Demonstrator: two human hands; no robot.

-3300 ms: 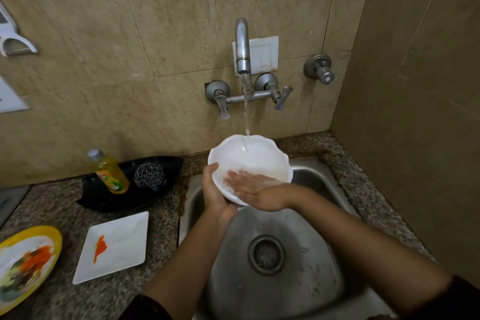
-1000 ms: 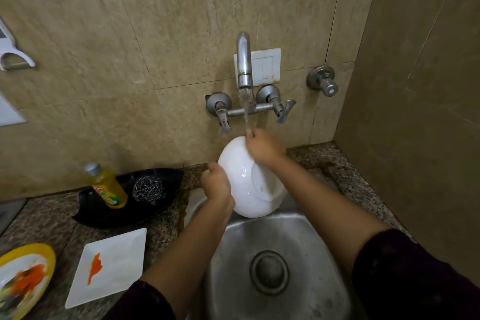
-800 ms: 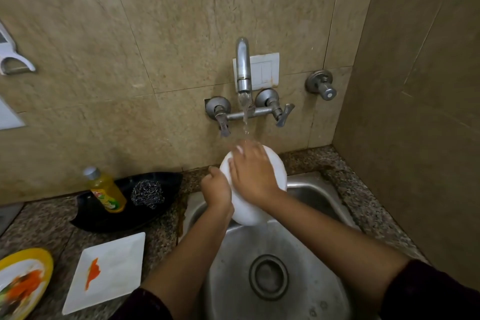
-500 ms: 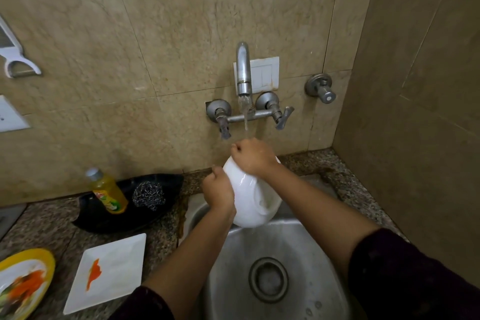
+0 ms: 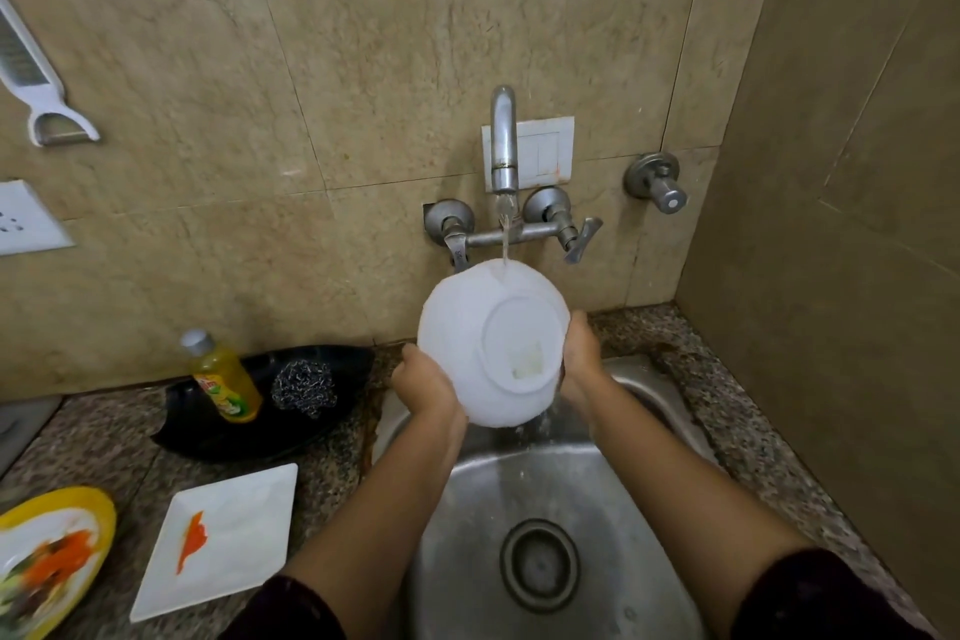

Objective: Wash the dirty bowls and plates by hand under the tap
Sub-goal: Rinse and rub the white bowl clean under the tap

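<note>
— Where is the white bowl (image 5: 493, 348)?
— Bottom-up just below the tap (image 5: 504, 146), water striking its outer wall. The left hand (image 5: 426, 385) and right hand (image 5: 582, 353) grip opposite sides.
— Handling?
— Probably stiff, wet, slippery and breakable; opposite rim edges seem the safest hold.

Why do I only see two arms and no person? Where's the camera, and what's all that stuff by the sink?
The camera sits on the person's head and looks down, so you see only their arms, as if through their eyes. There is just this one view. The left hand and right hand hold a white bowl by its sides, its bottom facing the camera, under water running from the tap above the metal sink. On the stone counter to the left lie a square white plate with an orange smear, a yellow-rimmed plate with food scraps, and a black dish holding a yellow soap bottle and a steel scrubber.
</note>
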